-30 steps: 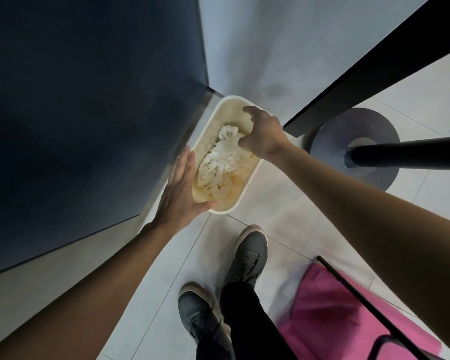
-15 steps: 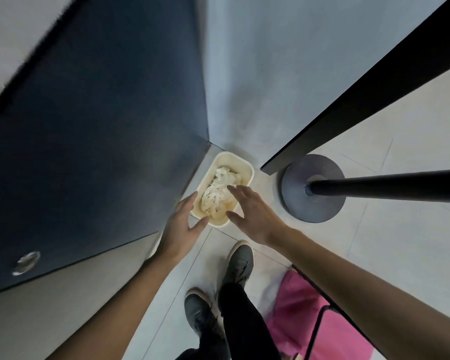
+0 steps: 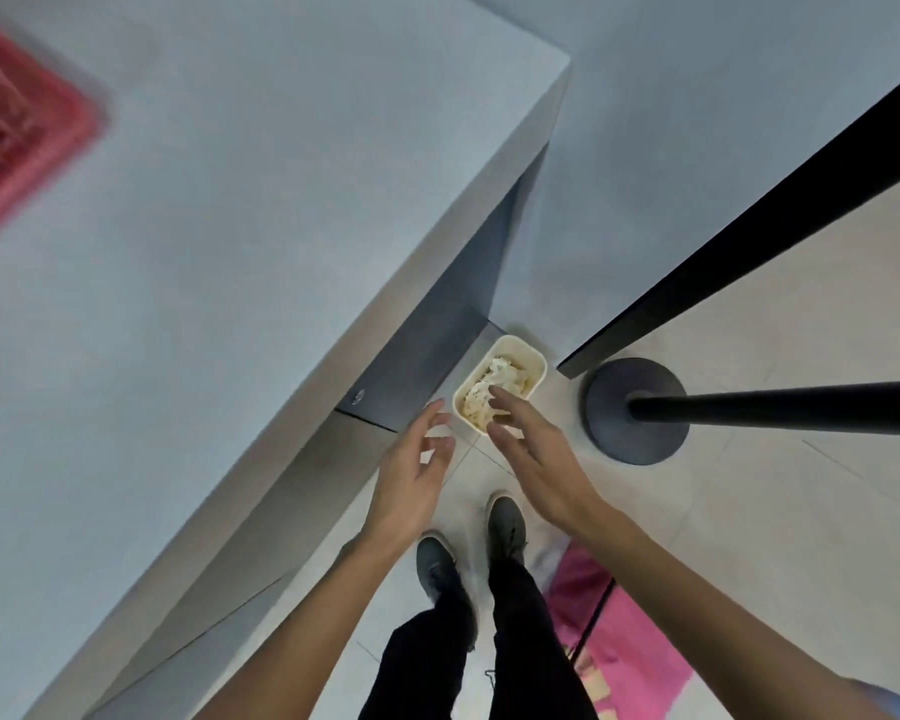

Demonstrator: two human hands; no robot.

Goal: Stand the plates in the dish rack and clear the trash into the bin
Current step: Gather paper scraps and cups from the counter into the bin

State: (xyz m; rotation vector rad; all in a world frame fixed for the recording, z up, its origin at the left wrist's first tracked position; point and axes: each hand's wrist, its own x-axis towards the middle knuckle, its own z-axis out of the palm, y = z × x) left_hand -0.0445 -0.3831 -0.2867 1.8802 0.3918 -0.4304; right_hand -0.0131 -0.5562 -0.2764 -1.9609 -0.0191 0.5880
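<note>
A small cream bin (image 3: pixel 528 358) stands on the floor in the corner by the counter's end, with crumpled white trash (image 3: pixel 492 389) inside. My left hand (image 3: pixel 411 475) hovers open above the floor, just left of the bin and apart from it. My right hand (image 3: pixel 533 459) is open too, fingers spread, its fingertips over the bin's near edge in the view. Neither hand holds anything. A red dish rack (image 3: pixel 17 142), blurred, sits on the counter at the far left. No plates are visible.
The grey counter (image 3: pixel 261 241) fills the left. A black post on a round base (image 3: pixel 637 410) stands right of the bin. A pink bag (image 3: pixel 630 646) lies by my feet (image 3: pixel 468 543). A dark panel (image 3: pixel 749 220) runs diagonally at the upper right.
The view has risen, so the countertop and red rack now show. Both hands came off the bin and pulled back toward me, fingers open.
</note>
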